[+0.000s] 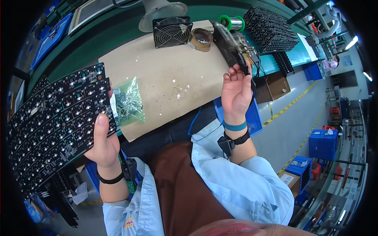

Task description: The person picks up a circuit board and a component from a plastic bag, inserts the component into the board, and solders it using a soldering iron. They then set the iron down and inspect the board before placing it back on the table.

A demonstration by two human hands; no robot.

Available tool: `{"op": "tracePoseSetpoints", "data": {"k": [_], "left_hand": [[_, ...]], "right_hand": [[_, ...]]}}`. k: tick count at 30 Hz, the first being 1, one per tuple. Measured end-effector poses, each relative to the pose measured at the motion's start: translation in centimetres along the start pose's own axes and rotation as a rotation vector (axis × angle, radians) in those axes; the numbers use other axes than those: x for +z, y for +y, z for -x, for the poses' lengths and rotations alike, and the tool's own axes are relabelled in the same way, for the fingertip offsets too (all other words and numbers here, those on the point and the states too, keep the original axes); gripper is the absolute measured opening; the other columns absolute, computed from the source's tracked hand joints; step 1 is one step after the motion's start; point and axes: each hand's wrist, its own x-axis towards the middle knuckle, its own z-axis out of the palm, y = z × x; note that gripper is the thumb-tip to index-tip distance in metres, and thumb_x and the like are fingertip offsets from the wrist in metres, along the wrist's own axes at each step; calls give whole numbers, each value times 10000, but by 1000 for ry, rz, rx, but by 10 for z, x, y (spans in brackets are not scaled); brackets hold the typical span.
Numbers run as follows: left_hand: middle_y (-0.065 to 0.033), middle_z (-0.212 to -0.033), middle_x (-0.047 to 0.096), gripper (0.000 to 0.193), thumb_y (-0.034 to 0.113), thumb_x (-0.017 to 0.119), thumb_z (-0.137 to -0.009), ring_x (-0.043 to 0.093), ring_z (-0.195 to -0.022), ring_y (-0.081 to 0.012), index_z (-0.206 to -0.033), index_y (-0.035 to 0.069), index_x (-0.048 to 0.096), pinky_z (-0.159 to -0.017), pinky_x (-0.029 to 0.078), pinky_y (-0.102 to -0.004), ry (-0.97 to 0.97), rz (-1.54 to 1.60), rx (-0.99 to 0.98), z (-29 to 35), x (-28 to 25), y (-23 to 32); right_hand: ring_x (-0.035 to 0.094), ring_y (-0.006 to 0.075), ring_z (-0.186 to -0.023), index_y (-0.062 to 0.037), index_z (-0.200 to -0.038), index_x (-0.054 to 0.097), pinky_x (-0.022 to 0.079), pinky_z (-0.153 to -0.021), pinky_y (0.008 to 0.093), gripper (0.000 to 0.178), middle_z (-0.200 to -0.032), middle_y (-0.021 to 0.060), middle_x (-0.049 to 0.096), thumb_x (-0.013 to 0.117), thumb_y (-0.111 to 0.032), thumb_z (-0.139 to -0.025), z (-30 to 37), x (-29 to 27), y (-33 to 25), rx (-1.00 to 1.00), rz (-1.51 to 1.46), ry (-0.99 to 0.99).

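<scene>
My left hand grips the near right edge of a large black circuit board panel, thumb on its face and the other fingers hidden underneath. White components and light print cover the panel in rows. At the right of the bench, my right hand is raised palm up, its curled fingers around the black handle of what looks like a soldering iron. A dark cord hangs beside that wrist. Beyond the fingers stands a dark holder, partly blurred. A clear greenish plastic bag of small parts lies beside the panel.
Brown board covers the bench, with small bits scattered on it. Along the back are a black fan, a tape roll, a green solder spool and stacked black boards. A blue bin sits below the right forearm.
</scene>
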Motion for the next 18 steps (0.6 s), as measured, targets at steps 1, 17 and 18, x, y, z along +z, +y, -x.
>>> {"op": "tracePoseSetpoints", "data": {"k": [1, 17, 18], "left_hand": [[-285, -1311, 589, 581, -62, 547, -899, 642, -1170, -390, -1450, -92, 364, -1052, 511, -497, -8, 19, 13, -2, 4, -2], [-251, -1334, 576, 581, -113, 542, -899, 647, -1163, -369, -1453, -72, 371, -1047, 516, -475, 4, 83, -51, 0, 32, -25], [-251, -1334, 576, 581, -113, 542, -899, 647, -1163, -369, -1453, -72, 371, -1047, 516, -475, 6, 81, -53, 0, 33, -26]], "right_hand": [[519, 177, -986, -123, -1403, 498, 435, -882, 329, 460, -1148, 54, 577, 609, -348, -1018, -1, 1, -2, 39, -32, 25], [464, 131, -865, -121, -1408, 571, 397, -787, 289, 482, -972, -14, 527, 693, -279, -969, 19, 30, -10, 278, -368, -204], [464, 131, -865, -121, -1408, 571, 397, -787, 289, 482, -972, -14, 527, 693, -279, -969, 20, 31, -10, 280, -368, -203]]}}
